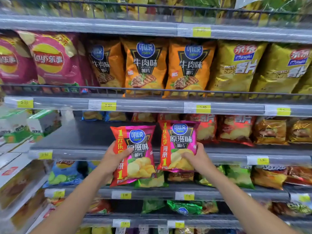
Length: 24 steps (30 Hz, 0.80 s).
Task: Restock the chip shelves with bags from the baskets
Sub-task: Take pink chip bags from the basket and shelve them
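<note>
Two pink chip bags are held up in front of the shelves, one in each hand. The left bag [136, 149] is gripped at its left edge by the left hand [113, 157]; the thumb is laid over the front, and the fingers are presumably curled behind, out of sight. The right bag [180, 142] is gripped at its lower right corner by the right hand [198, 157], with the thumb again pressed on the front.

Both bags are kept upright with the printed face outward, seemingly so that they can be stood facing the aisle like the stock already there. They are carried level with the shelf [72, 137], whose dark surface lies bare on the left and middle, while red bags [234, 130] fill its right side. That gap is judged to be where they are meant to go. Neither bag is set down yet; both hang in front of the price strip [67, 154]. The baskets are not in view.
</note>
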### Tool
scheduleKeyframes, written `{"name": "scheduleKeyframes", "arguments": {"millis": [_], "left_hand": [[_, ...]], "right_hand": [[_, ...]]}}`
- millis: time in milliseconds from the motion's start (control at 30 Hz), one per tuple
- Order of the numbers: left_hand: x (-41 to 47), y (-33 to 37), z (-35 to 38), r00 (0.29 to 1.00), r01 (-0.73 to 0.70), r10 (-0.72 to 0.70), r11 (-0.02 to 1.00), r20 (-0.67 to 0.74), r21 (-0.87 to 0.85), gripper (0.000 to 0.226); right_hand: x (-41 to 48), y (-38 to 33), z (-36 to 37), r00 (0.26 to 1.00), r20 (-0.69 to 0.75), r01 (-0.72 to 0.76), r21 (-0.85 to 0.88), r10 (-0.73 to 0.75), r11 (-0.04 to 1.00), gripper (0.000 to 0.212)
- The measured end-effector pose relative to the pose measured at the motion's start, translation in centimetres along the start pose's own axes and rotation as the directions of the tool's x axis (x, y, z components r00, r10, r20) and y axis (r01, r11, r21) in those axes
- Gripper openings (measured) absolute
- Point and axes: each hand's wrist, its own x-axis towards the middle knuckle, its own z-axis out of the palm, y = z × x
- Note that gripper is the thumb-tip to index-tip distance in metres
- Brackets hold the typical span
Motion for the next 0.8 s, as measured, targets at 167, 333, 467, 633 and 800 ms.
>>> {"name": "scheduleKeyframes", "arguments": {"millis": [167,333,467,633,800], "left_hand": [[2.3,0.5,-2.2,0.999,0.003,-0.003,1.0,0.046,0.005,0.059],[3.9,0.3,-3.1,0.999,0.006,-0.004,0.999,0.051,-0.034,0.051],[4.5,0.5,-3.6,0.996,0.004,-0.001,1.0,0.09,-0.028,0.058],[5.3,1.5,-4.6,0.994,0.004,-0.001,1.0,0.109,-0.027,0.045],[5.7,1.6,-5.0,0.989,0.065,-0.06,0.997,0.136,-0.033,0.049]], "right_hand": [[0.3,-2.8,1.7,0.999,-0.036,-0.017,-0.039,0.016,0.999,0.054],[1.4,-4.9,1.8,0.999,-0.047,-0.013,-0.224,0.002,0.975,0.085],[2.2,-6.1,0.7,0.998,0.044,-0.009,-0.469,0.033,0.883,0.1],[3.8,-7.7,-0.3,0.983,0.098,-0.073,-0.558,0.153,0.827,0.102],[6.4,-8.9,0.0,0.985,0.009,-0.149,-0.482,0.175,0.863,0.073]]}}
